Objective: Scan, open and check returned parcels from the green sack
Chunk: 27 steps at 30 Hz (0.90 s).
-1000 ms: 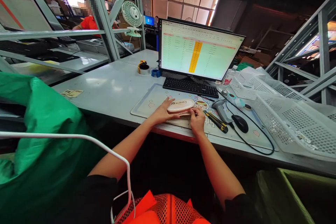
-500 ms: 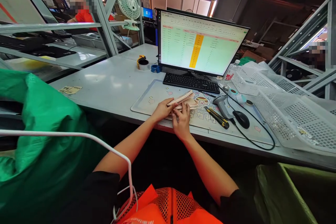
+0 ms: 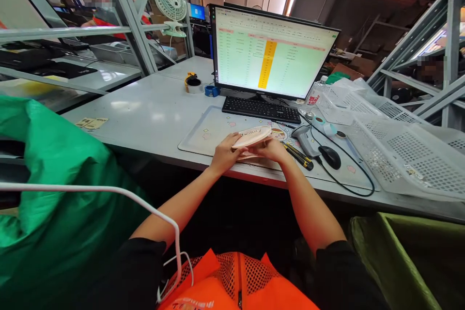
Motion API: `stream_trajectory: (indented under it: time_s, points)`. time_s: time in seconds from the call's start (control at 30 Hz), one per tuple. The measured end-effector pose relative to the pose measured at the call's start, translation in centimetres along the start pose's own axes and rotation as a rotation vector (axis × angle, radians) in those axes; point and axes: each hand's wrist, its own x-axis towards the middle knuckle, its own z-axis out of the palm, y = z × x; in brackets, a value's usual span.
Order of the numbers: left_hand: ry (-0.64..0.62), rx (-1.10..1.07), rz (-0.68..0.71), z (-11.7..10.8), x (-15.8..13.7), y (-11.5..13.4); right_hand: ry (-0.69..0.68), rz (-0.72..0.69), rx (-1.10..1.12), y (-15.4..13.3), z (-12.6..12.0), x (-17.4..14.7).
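Under both hands stretches the grey worktop (image 3: pixel 152 116), and beyond them stands a lit monitor (image 3: pixel 271 55) with a black keyboard (image 3: pixel 261 109) before it. Right of the hands lie white perforated baskets (image 3: pixel 399 155); left of them bulges a green bag (image 3: pixel 54 179). Just right of the right hand (image 3: pixel 274 149) sit a barcode scanner (image 3: pixel 303 138), a black mouse (image 3: pixel 329 157) and a yellow-black cutter (image 3: pixel 298 155). Left hand (image 3: pixel 225 152) and right hand together pinch a pink oval case (image 3: pixel 252 136), held tilted just above the desk mat (image 3: pixel 207 133).
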Motion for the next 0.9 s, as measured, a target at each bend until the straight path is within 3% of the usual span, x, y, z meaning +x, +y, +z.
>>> stream_trajectory:
  time_s: [0.07, 0.23, 0.33, 0.53, 0.67, 0.8, 0.9]
  points:
    - [-0.006, 0.035, 0.018, -0.3, 0.0, 0.1, 0.008, 0.005, 0.146, 0.7, 0.5, 0.4]
    - [-0.011, 0.117, 0.007, -1.4, 0.4, 0.1, 0.229, 0.201, 0.627, 1.9, 1.2, 0.0]
    - [-0.033, 0.138, 0.012, -1.8, 0.4, 0.0, 0.222, 0.253, 0.865, 2.0, 0.8, -0.6]
    - [0.018, 0.118, 0.071, -1.2, 0.5, 0.8, -0.029, 0.065, 0.581, 0.4, -0.1, -0.3]
    - [0.025, 0.104, 0.083, -1.0, 0.9, 1.4, -0.006, -0.072, 0.603, -0.3, 0.0, 0.4]
    - [0.009, 0.118, 0.075, -1.1, 1.1, 1.3, 0.004, -0.032, 0.594, -0.2, 0.4, 0.7]
    - [0.015, 0.110, 0.097, -1.2, 1.1, 1.2, 0.051, -0.090, 0.637, -0.3, 0.5, 0.8]
